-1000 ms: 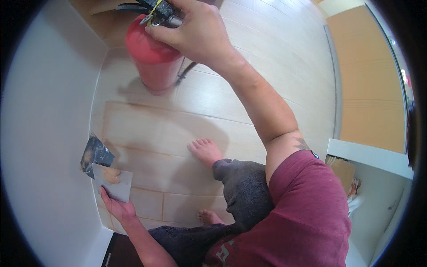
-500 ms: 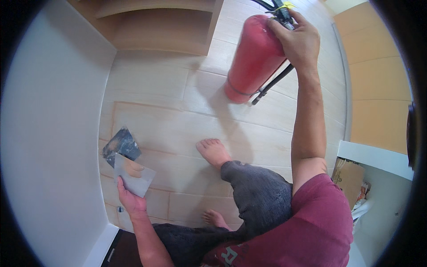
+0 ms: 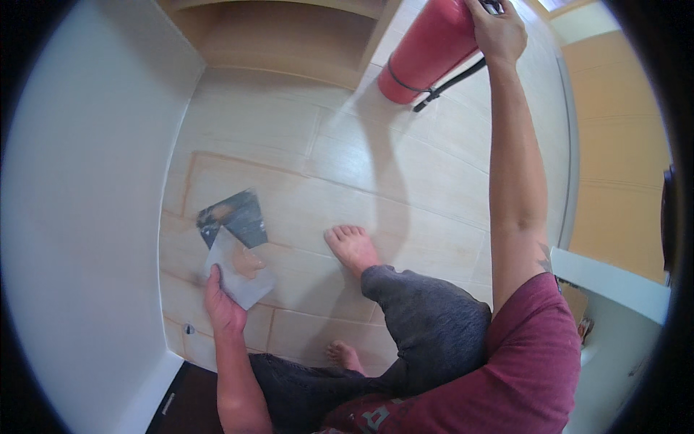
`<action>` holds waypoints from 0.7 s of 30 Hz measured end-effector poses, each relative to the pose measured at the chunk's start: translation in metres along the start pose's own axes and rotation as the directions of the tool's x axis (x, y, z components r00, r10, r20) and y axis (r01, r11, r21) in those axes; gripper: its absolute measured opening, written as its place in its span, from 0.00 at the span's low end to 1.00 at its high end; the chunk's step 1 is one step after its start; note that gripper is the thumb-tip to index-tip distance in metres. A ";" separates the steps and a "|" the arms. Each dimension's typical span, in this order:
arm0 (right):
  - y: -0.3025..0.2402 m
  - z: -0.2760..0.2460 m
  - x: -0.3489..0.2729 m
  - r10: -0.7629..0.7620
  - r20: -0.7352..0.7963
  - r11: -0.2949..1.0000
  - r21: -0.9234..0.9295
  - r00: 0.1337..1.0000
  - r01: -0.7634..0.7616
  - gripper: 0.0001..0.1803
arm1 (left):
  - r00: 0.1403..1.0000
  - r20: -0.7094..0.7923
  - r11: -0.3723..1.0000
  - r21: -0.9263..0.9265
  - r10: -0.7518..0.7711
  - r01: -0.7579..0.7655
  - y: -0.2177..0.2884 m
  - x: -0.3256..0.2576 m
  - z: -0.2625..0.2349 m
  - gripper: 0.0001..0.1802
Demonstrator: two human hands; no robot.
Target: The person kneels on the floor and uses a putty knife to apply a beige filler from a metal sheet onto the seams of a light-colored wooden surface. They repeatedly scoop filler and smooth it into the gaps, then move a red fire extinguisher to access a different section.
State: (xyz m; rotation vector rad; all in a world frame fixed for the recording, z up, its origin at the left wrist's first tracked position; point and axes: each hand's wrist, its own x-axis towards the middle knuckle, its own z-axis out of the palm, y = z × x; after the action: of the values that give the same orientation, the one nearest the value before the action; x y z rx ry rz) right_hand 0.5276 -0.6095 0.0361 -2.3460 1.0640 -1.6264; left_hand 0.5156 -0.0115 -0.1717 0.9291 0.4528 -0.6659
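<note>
At the top right, my right hand point(image 3: 500, 32) is closed around the handle end of a red fire extinguisher point(image 3: 431, 54). The cylinder leans, its base over the pale tile floor, with a black hose point(image 3: 455, 83) along its side; its top is partly cut off by the frame. At the lower left, my left hand point(image 3: 225, 304) pinches a thin light-grey flat spreader plate point(image 3: 242, 283), thumb on top. A tan patch, like paste, shows on it. Just beyond and partly beneath lies a dark, smeared flat plate point(image 3: 249, 224); whether my fingers hold it too is hidden.
A white wall point(image 3: 94, 202) runs along the left. A wooden shelf unit point(image 3: 289, 47) stands at the top, cabinet panels point(image 3: 614, 145) at the right. My bare foot point(image 3: 352, 247) rests mid-floor. A small round object point(image 3: 189, 328) sits near the wall. Tan lines mark the tile joints.
My right hand and the fire extinguisher have moved farther away, toward the top edge. My left hand, the light plate and the dark plate have shifted right and slightly up. The view has shifted a little.
</note>
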 end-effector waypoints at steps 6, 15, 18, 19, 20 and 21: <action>0.033 0.012 -0.006 -0.033 0.170 0.978 -0.198 0.985 0.067 0.31 | 0.997 0.039 0.997 -0.029 -0.068 0.069 -0.001 0.003 -0.006 0.29; -0.077 -0.032 -0.223 -0.322 0.832 0.857 0.459 0.453 -0.235 0.24 | 0.985 0.167 0.978 -0.194 -0.048 0.080 -0.010 0.002 0.007 0.28; -0.124 -0.047 -0.327 -0.493 0.870 0.494 0.261 -0.021 -0.829 0.31 | 0.982 0.182 0.980 -0.186 -0.038 0.073 -0.012 -0.006 0.007 0.28; -0.133 -0.048 -0.349 -0.487 0.867 0.430 0.134 -0.104 -0.893 0.29 | 0.976 0.214 0.982 -0.173 -0.035 0.073 -0.013 -0.009 0.005 0.28; -0.139 -0.046 -0.363 -0.431 0.888 0.455 0.062 -0.160 -0.888 0.28 | 0.968 0.252 0.982 -0.179 -0.014 0.061 -0.012 -0.011 0.003 0.28; -0.143 -0.043 -0.372 -0.413 0.888 0.458 0.012 -0.201 -0.889 0.27 | 0.967 0.254 0.985 -0.158 -0.032 0.074 -0.013 -0.011 0.002 0.28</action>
State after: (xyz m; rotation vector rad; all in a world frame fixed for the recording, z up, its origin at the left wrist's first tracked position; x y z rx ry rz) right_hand 0.4901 -0.2711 -0.1745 -1.3442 0.1901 0.3877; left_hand 0.4990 -0.0151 -0.1711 0.6661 0.3028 -0.7715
